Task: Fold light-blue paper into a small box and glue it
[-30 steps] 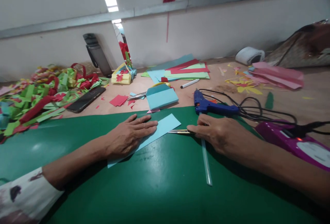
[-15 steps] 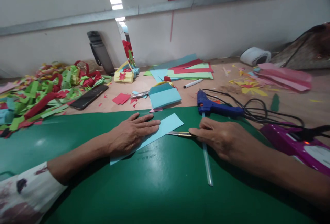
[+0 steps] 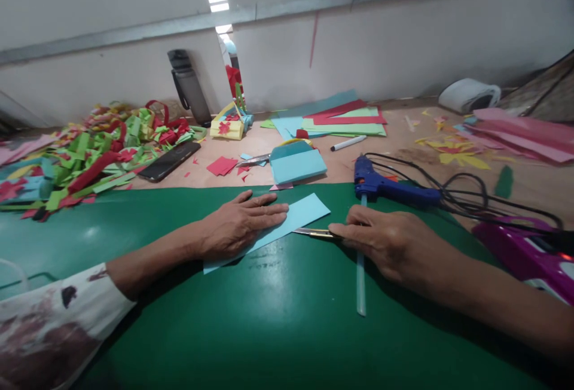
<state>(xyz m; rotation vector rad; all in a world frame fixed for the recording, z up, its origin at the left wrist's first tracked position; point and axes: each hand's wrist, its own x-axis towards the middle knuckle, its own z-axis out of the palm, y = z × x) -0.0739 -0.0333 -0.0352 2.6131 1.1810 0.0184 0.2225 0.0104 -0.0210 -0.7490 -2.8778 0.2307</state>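
Note:
My left hand lies flat with its fingers stretched out, pressing on a folded-looking strip of light blue paper. The paper slants across the green mat. In my right hand is a slim cutter knife with a silver blade and yellowish edges; the fingers are closed round its handle. Its tip is at the paper's lower edge, and I cannot tell whether it touches. Behind the right hand, a blue glue gun lies on its side, and its clear glue stick runs under that hand.
A blue paper pouch rests on scissors beyond the mat. Colourful paper strips are heaped left of a phone and a bottle. A black cord loops near a purple power strip.
The camera view has shifted, so the background sits farther right. Both hands stay at the paper, with the knife tip still near its lower edge.

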